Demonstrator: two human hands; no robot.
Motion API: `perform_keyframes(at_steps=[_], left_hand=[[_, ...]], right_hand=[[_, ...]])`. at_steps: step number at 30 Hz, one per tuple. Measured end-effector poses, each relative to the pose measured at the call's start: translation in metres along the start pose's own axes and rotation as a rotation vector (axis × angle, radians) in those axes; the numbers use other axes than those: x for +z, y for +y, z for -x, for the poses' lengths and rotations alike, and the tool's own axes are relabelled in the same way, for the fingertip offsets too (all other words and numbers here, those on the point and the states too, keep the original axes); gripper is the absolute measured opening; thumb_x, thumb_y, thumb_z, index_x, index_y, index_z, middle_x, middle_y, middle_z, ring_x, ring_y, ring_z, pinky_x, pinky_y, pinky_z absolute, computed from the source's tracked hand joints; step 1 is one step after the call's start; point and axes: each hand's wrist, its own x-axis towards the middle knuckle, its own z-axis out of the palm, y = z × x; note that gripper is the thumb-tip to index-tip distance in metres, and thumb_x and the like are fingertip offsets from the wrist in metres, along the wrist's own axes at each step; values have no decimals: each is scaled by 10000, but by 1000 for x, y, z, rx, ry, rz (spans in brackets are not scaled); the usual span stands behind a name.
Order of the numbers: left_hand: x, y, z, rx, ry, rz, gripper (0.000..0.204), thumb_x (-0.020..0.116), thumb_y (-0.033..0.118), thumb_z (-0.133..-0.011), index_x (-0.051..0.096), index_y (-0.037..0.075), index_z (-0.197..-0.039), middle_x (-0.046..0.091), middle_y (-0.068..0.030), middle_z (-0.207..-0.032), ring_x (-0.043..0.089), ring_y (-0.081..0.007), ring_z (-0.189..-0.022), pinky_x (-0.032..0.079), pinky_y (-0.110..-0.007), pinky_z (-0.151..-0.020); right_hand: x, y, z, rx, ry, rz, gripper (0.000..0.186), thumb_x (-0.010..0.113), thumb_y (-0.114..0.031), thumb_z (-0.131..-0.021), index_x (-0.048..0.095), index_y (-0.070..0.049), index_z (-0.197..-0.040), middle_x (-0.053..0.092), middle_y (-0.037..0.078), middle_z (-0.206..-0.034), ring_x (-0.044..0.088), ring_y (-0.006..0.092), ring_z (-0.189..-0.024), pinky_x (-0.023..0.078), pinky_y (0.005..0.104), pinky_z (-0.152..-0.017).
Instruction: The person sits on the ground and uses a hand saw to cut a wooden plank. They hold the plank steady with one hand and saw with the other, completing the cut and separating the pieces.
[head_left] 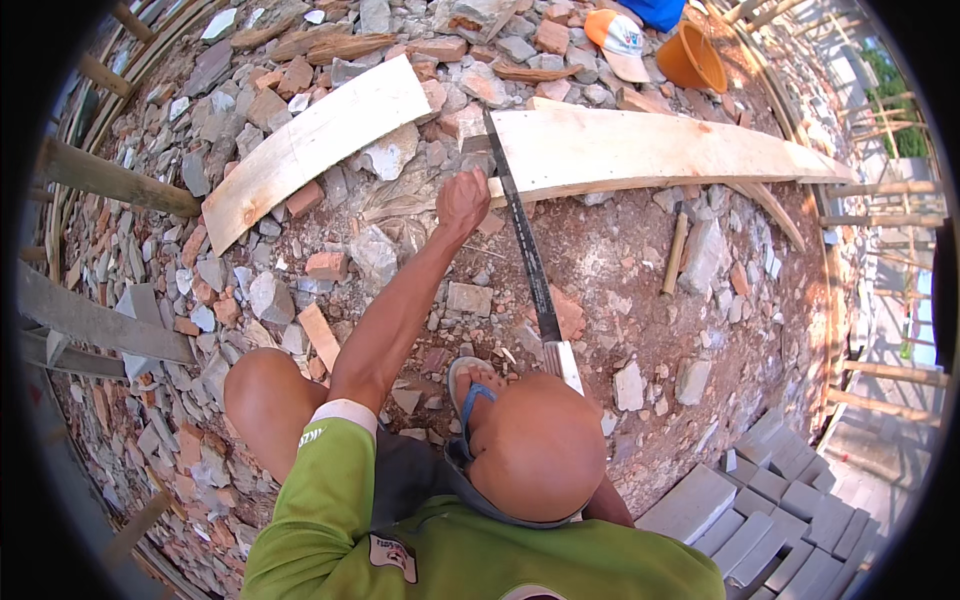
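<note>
A long pale wooden board (640,145) lies across the rubble, with a handsaw's dark blade (520,220) crossing its left end. My left hand (463,203) is closed in a fist beside that end, just left of the blade; what it grips is hidden. A short block of wood (474,136) shows beyond the fist. The saw's pale handle (563,365) runs down beside my right knee. My right hand is closed at that handle, mostly hidden by the knee, with only part of the right forearm (608,503) showing.
A second pale board (320,140) rests on broken bricks at the left. A wooden-handled hammer (676,250) lies right of the saw. An orange bucket (692,58) and a cap (617,45) sit at the far side. Grey blocks (690,515) are stacked near right; wooden poles (120,180) line the left.
</note>
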Motion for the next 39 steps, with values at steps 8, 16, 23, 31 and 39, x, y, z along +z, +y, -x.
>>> perform_keyframes(at_steps=[8, 16, 23, 31, 39], left_hand=[[-4, -2, -13, -34, 20, 9, 620, 364, 365, -1000, 677, -99, -734, 626, -367, -765, 656, -518, -765, 524, -567, -736], [5, 4, 2, -15, 29, -36, 578, 389, 353, -996, 695, -70, -748, 630, -361, -772, 651, -526, -766, 524, -567, -746], [3, -5, -5, -25, 19, -20, 573, 420, 360, -996, 663, -70, -705, 639, -349, -772, 656, -514, -783, 529, -567, -748], [0, -3, -4, -49, 55, -6, 612, 361, 377, -1003, 682, -76, -745, 637, -354, -792, 646, -524, -781, 515, -570, -749], [6, -1, 3, -8, 14, -3, 605, 380, 359, -1000, 672, -87, -715, 640, -349, -778, 647, -523, -741, 517, -572, -719]], right_hand=[[44, -33, -114, 47, -41, 27, 485, 610, 18, -778, 602, 66, -1261, 660, 42, -798, 582, 83, -644, 496, 263, -585], [-29, 128, 55, 513, 65, -308, 487, 617, 61, -787, 599, 83, -1273, 705, 193, -1113, 709, 230, -957, 547, 279, -858], [49, -24, -119, 30, 21, -28, 436, 600, -14, -795, 633, 54, -1224, 657, 35, -786, 554, 66, -632, 460, 249, -545], [-11, 18, 29, -53, 23, -82, 533, 600, 27, -779, 581, 66, -1310, 715, 109, -950, 656, 103, -738, 522, 221, -660], [28, -15, -75, 77, 32, -108, 360, 622, -6, -779, 636, 53, -1133, 621, 13, -733, 524, 54, -603, 438, 239, -543]])
